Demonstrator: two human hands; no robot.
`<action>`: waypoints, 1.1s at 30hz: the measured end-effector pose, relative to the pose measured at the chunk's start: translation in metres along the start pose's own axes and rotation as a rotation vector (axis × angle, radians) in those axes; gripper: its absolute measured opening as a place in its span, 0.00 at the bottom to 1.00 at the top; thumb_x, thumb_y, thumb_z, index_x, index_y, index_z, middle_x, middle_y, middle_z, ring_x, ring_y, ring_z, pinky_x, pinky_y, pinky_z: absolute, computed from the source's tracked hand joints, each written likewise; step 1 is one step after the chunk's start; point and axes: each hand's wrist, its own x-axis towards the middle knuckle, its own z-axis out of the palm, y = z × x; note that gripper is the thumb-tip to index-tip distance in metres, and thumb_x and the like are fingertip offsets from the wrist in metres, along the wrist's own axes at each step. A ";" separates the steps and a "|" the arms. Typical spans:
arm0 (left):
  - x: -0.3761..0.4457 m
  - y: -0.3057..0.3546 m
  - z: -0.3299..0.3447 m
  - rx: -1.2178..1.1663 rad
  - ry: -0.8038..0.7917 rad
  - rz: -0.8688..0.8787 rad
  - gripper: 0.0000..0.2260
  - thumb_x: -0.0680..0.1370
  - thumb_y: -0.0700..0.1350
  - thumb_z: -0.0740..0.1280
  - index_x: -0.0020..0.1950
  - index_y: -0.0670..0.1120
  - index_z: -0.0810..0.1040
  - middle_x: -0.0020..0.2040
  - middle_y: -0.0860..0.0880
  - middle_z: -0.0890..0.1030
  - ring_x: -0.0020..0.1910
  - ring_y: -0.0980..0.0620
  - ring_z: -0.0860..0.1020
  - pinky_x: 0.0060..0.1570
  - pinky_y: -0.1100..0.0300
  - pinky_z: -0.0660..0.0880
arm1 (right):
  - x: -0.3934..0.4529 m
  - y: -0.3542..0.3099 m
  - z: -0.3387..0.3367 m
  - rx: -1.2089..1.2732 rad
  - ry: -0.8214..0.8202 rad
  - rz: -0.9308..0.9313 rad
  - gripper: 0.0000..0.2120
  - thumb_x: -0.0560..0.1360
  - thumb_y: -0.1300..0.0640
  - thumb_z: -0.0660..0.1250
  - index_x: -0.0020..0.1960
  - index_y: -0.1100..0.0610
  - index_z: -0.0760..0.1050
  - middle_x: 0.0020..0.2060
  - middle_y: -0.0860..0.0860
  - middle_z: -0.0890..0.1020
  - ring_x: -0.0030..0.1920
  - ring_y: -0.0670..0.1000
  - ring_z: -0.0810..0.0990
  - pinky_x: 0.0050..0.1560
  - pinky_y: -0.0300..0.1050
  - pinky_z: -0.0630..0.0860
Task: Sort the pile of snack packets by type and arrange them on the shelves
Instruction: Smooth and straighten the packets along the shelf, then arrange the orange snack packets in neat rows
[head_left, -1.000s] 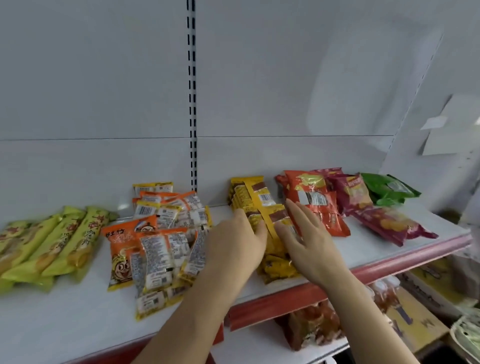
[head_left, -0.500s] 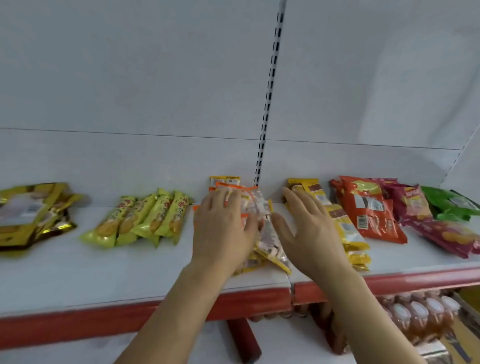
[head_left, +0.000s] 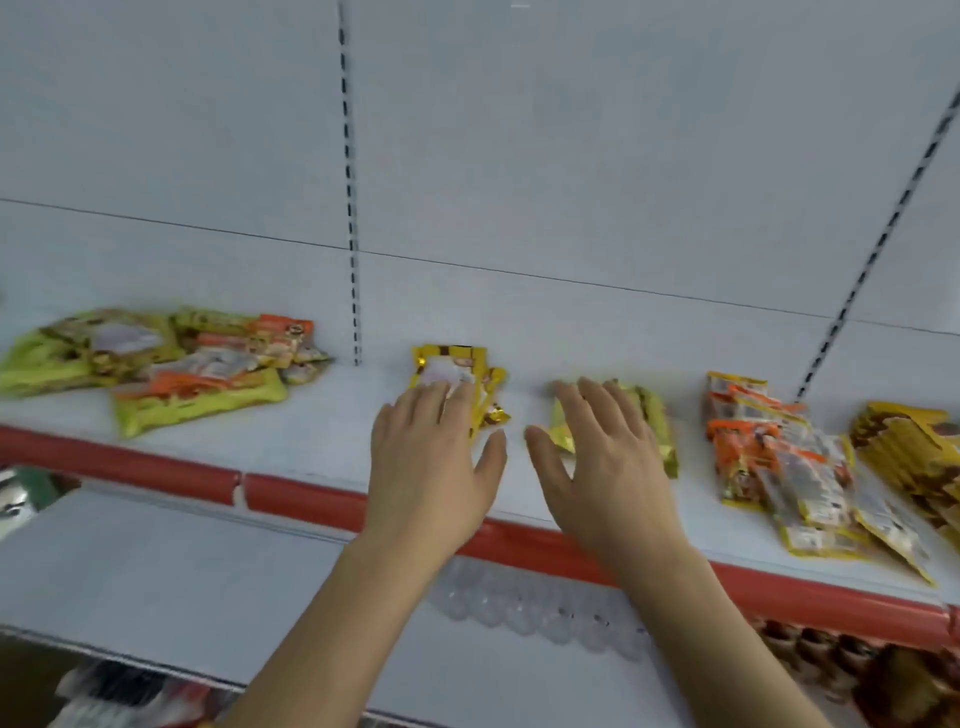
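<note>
A person's left hand (head_left: 434, 462) lies flat, fingers straight, on gold snack packets (head_left: 457, 376) on a white shelf (head_left: 322, 441) with a red front edge, while the right hand (head_left: 605, 457), also spread flat, covers yellow-green packets (head_left: 657, 426). Orange packets (head_left: 769, 457) lie to the right, mixed packets (head_left: 171, 364) to the left.

Shelf: white steel shelf board (head_left: 322, 441) with a glossy red front edge strip (head_left: 301, 499).
Back wall: pale grey panel (head_left: 571, 156), black-slotted upright (head_left: 349, 182).
Centre: gold foil packets with white label (head_left: 447, 371); yellow-green glossy packets (head_left: 652, 415).
Left: lime-green, orange and white packets in a loose pile (head_left: 197, 374).
Right: orange-and-white packets edged yellow (head_left: 769, 447); mustard-yellow packets with brown print (head_left: 909, 441).
</note>
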 end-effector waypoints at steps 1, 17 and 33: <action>-0.004 -0.019 -0.012 0.015 0.003 -0.034 0.30 0.78 0.61 0.55 0.71 0.43 0.76 0.67 0.43 0.80 0.68 0.39 0.76 0.65 0.38 0.73 | 0.003 -0.020 0.010 0.019 -0.007 -0.025 0.28 0.79 0.40 0.57 0.70 0.57 0.73 0.67 0.58 0.77 0.71 0.65 0.70 0.67 0.64 0.70; 0.000 -0.295 -0.111 0.279 0.007 -0.379 0.28 0.78 0.61 0.58 0.70 0.45 0.77 0.67 0.46 0.79 0.66 0.42 0.76 0.65 0.43 0.74 | 0.082 -0.273 0.197 0.220 -0.258 -0.268 0.33 0.78 0.37 0.51 0.76 0.53 0.66 0.72 0.57 0.72 0.76 0.62 0.64 0.73 0.62 0.64; 0.087 -0.427 -0.074 0.107 -0.273 -0.065 0.32 0.77 0.67 0.50 0.68 0.48 0.79 0.62 0.50 0.81 0.65 0.47 0.76 0.66 0.50 0.72 | 0.145 -0.319 0.260 0.025 -0.650 -0.165 0.32 0.76 0.43 0.60 0.79 0.46 0.58 0.76 0.46 0.64 0.76 0.55 0.59 0.75 0.55 0.60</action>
